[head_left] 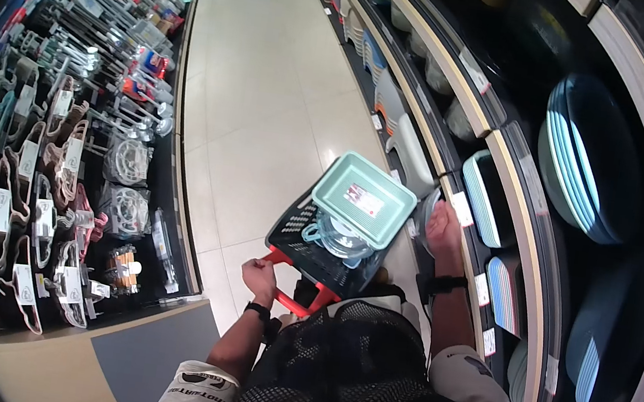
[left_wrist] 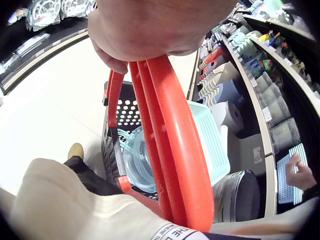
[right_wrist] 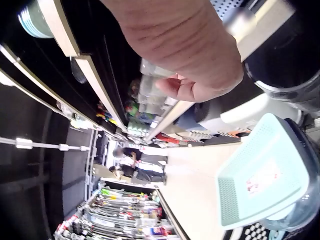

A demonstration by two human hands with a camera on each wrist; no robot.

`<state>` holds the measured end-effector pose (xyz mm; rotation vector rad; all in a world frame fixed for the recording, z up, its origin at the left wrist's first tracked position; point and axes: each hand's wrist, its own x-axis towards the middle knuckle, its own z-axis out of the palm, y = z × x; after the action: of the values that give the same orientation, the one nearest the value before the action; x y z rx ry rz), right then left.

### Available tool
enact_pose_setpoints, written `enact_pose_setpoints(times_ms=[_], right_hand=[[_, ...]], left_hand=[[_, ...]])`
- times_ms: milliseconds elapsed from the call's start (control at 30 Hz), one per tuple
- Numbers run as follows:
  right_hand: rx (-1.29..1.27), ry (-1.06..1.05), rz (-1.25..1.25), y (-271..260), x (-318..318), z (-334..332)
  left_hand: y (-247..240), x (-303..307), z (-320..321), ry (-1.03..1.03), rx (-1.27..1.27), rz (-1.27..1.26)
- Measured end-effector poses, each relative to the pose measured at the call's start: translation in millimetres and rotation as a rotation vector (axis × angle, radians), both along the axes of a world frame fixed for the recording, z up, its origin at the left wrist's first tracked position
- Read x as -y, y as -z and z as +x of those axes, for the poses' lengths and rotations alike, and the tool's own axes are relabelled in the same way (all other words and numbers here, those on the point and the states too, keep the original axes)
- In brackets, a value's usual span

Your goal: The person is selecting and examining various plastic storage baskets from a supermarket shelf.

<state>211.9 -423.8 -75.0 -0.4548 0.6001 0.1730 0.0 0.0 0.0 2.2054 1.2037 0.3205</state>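
My left hand (head_left: 259, 278) grips the red handle (left_wrist: 172, 145) of a black shopping basket (head_left: 283, 232). Across the top of that basket lies a mint-green plastic basket (head_left: 331, 194) with a printed label in its bottom. Beneath it sits a clear bluish plastic container (left_wrist: 137, 160). My right hand (head_left: 444, 232) is beside the shelf on the right, its fingers loosely curled with nothing visible between them. In the left wrist view its fingertips overlap the edge of a stack of light-blue perforated baskets (left_wrist: 286, 182).
Shelves on the right hold large nested basins (head_left: 551, 162), upright trays (head_left: 503, 294) and stools (head_left: 410, 152). To the left, a rack displays clothes hangers (head_left: 26, 162) and packaged goods. A pale tiled floor (head_left: 252, 86) runs between, with people at the far end.
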Motion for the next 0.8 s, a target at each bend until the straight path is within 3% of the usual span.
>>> enact_pose_setpoints(times_ms=[67, 100, 167, 200, 233, 267, 333, 433, 467, 533, 567, 633, 800], right_hand=[[-0.012, -0.150, -0.111, 12.0, -6.5, -17.5], [-0.027, -0.157, -0.068, 11.1, -41.0, -22.8], [-0.075, -0.274, -0.071, 8.5, -48.8, -39.2], [0.318, -0.396, 0.089, 45.6, -33.7, -41.4], [0.071, -0.443, -0.222, 30.8, -44.4, -46.8], [-0.112, -0.441, -0.313, 18.5, -60.0, -47.2], [-0.204, -0.502, -0.509, 53.7, -71.6, -46.9], [-0.251, -0.499, -0.731, 91.8, -91.6, -40.0], [-0.130, -0.516, -1.017, 189.3, -94.7, -39.7], [-0.120, -0.649, -1.378, 131.7, -101.1, -34.1], [-0.152, -0.761, -1.421, 133.7, -104.1, -29.1], [-0.269, -0.680, -1.562, 128.1, -116.5, -22.2], [-0.444, -0.693, -1.510, 104.6, -127.6, -11.4]], left_hand=[[18.9, -1.4, -4.8, 0.001, -0.036, -0.033], [12.8, -28.3, -10.6, -0.006, -0.054, 0.010], [31.0, -28.2, -17.9, 0.004, 0.052, 0.133], [35.3, -21.6, -11.1, -0.001, 0.019, 0.099], [35.6, -20.6, -13.3, 0.017, -0.008, 0.093], [34.9, -23.6, -16.1, 0.005, 0.004, 0.109], [22.5, -20.4, -9.9, -0.012, -0.099, 0.014], [22.3, -15.3, -4.6, -0.012, -0.048, 0.037], [11.4, -14.1, 1.2, 0.029, -0.090, 0.045], [16.8, -13.2, -1.6, 0.015, -0.068, 0.002], [16.3, -14.2, -3.2, 0.011, -0.058, -0.004], [14.1, -11.6, -1.3, 0.015, -0.059, -0.030], [24.3, -14.5, -5.0, -0.034, 0.009, -0.055]])
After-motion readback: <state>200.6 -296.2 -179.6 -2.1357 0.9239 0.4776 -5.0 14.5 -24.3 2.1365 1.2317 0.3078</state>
